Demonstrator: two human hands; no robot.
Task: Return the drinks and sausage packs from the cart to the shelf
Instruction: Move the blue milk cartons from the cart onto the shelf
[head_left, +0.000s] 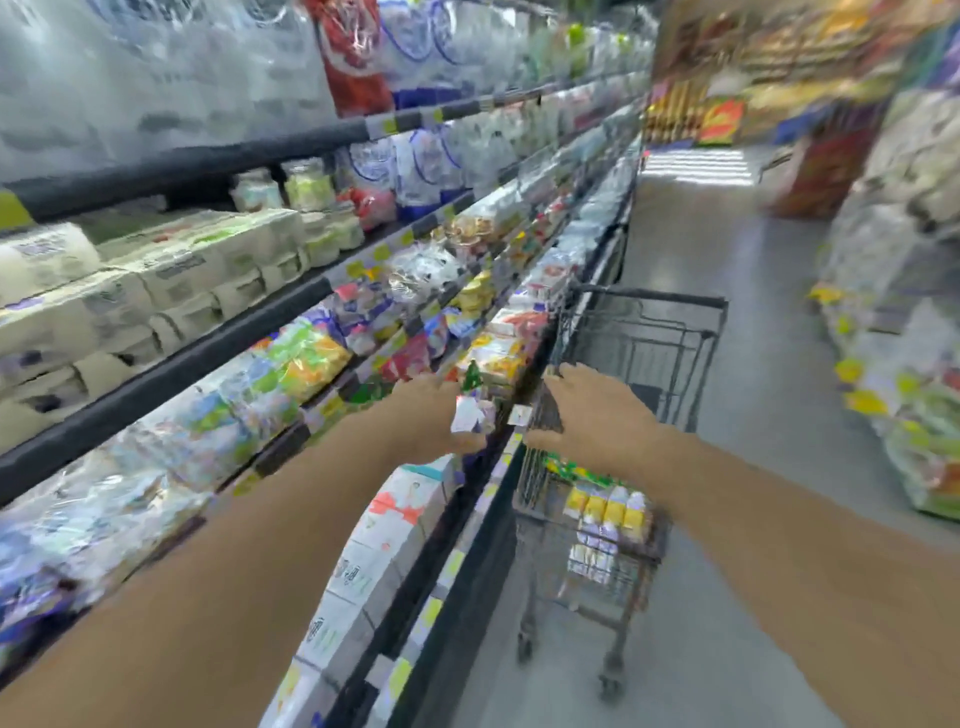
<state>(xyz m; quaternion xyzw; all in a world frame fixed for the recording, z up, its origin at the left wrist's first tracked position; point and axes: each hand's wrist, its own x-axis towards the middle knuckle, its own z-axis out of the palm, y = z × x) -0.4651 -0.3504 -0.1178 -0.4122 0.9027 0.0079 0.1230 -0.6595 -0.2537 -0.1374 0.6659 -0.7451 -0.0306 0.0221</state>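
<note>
Cart (649, 332) tight against packed shelf (332, 384)

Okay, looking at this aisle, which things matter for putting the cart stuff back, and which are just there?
Part of the job:
- cart
- yellow-capped drinks in the cart
- small pack held by the left hand
- right hand at the cart's edge
- shelf

Just there:
- white cartons down low
- egg cartons
- right-side display

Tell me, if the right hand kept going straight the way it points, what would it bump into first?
Probably the cart: the right hand already seems to rest on its near rim, fingers aimed toward the shelf edge just beyond. Blur makes depth uncertain.
</note>
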